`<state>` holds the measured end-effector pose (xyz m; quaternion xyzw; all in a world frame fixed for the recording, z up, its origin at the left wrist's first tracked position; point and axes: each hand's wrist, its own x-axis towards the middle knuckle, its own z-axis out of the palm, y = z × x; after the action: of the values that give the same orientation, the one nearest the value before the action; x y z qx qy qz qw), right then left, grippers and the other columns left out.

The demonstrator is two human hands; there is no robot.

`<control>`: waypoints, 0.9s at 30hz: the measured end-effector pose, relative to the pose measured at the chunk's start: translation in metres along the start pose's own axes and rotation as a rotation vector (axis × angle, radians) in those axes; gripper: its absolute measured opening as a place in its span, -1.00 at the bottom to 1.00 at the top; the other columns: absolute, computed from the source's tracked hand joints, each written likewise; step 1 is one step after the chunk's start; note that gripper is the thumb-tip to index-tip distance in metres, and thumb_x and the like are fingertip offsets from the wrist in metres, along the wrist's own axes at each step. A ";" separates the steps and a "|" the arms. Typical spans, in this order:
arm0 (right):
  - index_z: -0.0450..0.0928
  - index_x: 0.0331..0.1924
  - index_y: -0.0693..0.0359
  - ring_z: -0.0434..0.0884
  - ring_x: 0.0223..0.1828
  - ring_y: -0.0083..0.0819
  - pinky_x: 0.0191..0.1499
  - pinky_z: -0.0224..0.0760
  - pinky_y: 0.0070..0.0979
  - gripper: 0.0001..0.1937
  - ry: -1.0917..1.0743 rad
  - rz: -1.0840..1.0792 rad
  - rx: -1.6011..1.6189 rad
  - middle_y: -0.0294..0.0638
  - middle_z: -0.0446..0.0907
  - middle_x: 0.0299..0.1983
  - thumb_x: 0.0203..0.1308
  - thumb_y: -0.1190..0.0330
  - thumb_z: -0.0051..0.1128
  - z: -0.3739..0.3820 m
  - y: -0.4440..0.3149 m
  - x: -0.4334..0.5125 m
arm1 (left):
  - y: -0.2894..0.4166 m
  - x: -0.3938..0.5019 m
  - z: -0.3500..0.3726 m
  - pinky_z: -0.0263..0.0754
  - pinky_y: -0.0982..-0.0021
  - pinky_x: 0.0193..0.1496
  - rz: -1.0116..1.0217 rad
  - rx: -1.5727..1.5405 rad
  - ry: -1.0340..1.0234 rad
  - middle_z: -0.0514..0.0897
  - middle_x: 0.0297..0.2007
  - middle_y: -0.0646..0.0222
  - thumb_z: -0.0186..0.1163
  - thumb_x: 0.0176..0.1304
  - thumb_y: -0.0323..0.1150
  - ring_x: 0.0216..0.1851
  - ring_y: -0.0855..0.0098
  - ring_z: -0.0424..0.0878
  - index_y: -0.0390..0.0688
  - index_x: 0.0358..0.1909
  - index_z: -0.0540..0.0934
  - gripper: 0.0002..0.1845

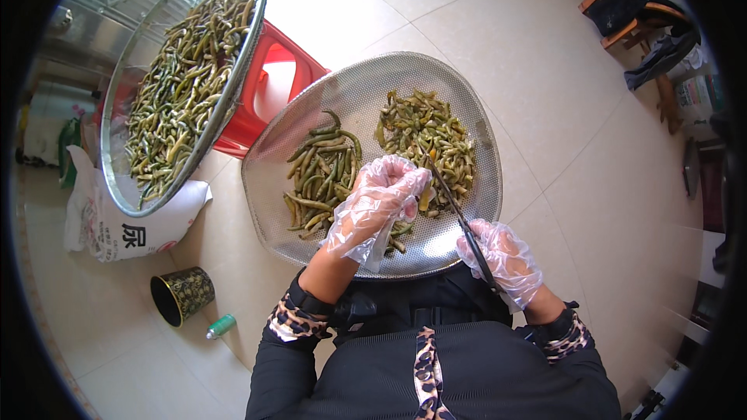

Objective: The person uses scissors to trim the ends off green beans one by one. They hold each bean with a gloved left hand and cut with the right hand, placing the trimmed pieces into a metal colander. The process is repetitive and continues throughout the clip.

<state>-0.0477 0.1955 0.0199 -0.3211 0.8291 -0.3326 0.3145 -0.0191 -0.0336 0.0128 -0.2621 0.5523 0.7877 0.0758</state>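
Observation:
A round perforated metal tray (373, 70) lies before me. On its left side is a pile of whole green chili peppers (327, 169), and on its right a heap of cut pepper pieces (446, 134). My left hand (385, 198), in a clear plastic glove, is closed over the tray between the two piles, pinching a pepper (425, 197) that shows at its fingertips. My right hand (505, 259), gloved too, grips long dark scissors (461, 216) at the tray's near right edge. Their blades point up and left, with the tips close to the left fingers and over the cut pieces.
A large round sieve (111, 146) full of peppers stands at the upper left on a red plastic stool (280, 70). A white sack (169, 227), a patterned bin (192, 294) and a green bottle (222, 326) are at the left. A wooden chair (621, 32) with dark cloths is at the upper right.

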 end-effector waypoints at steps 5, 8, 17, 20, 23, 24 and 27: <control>0.47 -0.26 0.18 0.34 -0.59 -0.61 -0.55 0.20 -0.61 -0.80 0.095 0.035 0.252 -0.38 0.37 -0.54 0.13 0.27 0.18 0.012 0.014 0.003 | -0.006 -0.004 -0.001 0.33 0.67 -0.60 -0.023 -0.129 -0.021 0.61 -0.50 0.37 0.24 0.20 -0.30 -0.69 0.63 0.47 -0.18 -0.41 0.47 -0.81; 0.47 -0.34 0.25 0.30 -0.64 -0.68 -0.58 0.16 -0.64 -0.77 0.113 -0.023 0.157 -0.43 0.37 -0.61 0.14 0.25 0.21 0.013 0.019 0.006 | -0.007 -0.007 -0.001 0.33 0.67 -0.60 -0.020 -0.171 -0.022 0.63 -0.45 0.33 0.23 0.20 -0.31 -0.67 0.63 0.49 -0.19 -0.40 0.47 -0.81; 0.58 -0.17 0.03 0.49 -0.41 -0.22 -0.34 0.34 -0.32 -0.81 0.069 -0.005 0.050 -0.09 0.51 -0.41 0.08 0.37 0.16 0.006 0.008 0.004 | -0.004 -0.006 0.001 0.31 0.70 -0.61 -0.064 -0.181 -0.049 0.64 -0.40 0.25 0.25 0.17 -0.31 -0.67 0.67 0.42 -0.20 -0.40 0.47 -0.80; 0.57 -0.22 0.11 0.48 -0.45 -0.18 -0.36 0.32 -0.33 -0.86 -0.021 0.116 0.255 -0.07 0.49 -0.46 0.13 0.34 0.14 0.001 0.002 0.003 | -0.006 -0.005 0.000 0.29 0.71 -0.61 -0.051 -0.165 -0.041 0.65 -0.41 0.24 0.26 0.16 -0.32 -0.68 0.68 0.41 -0.20 -0.42 0.47 -0.80; 0.52 -0.32 0.23 0.45 -0.49 -0.22 -0.39 0.29 -0.37 -0.79 -0.015 0.273 0.293 -0.09 0.45 -0.54 0.17 0.24 0.14 -0.002 -0.003 0.005 | -0.008 -0.004 0.000 0.28 0.69 -0.62 -0.012 -0.186 -0.023 0.65 -0.42 0.23 0.26 0.15 -0.33 -0.68 0.68 0.42 -0.19 -0.43 0.47 -0.81; 0.50 -0.35 0.26 0.45 -0.49 -0.24 -0.39 0.28 -0.37 -0.74 0.002 0.251 0.270 -0.09 0.44 -0.55 0.17 0.21 0.14 -0.003 -0.004 0.005 | -0.008 -0.003 0.000 0.28 0.68 -0.62 0.000 -0.208 -0.019 0.65 -0.43 0.23 0.27 0.15 -0.34 -0.69 0.67 0.42 -0.19 -0.43 0.48 -0.81; 0.48 -0.36 0.29 0.46 -0.48 -0.31 -0.37 0.29 -0.38 -0.66 -0.022 0.311 0.374 -0.11 0.45 -0.54 0.15 0.12 0.15 -0.007 -0.010 0.002 | -0.009 -0.002 0.000 0.30 0.65 -0.64 0.018 -0.198 -0.008 0.66 -0.43 0.20 0.26 0.15 -0.36 -0.70 0.67 0.42 -0.20 -0.43 0.48 -0.83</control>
<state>-0.0509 0.1909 0.0307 -0.1294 0.7890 -0.4245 0.4249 -0.0140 -0.0302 0.0062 -0.2603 0.4738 0.8401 0.0448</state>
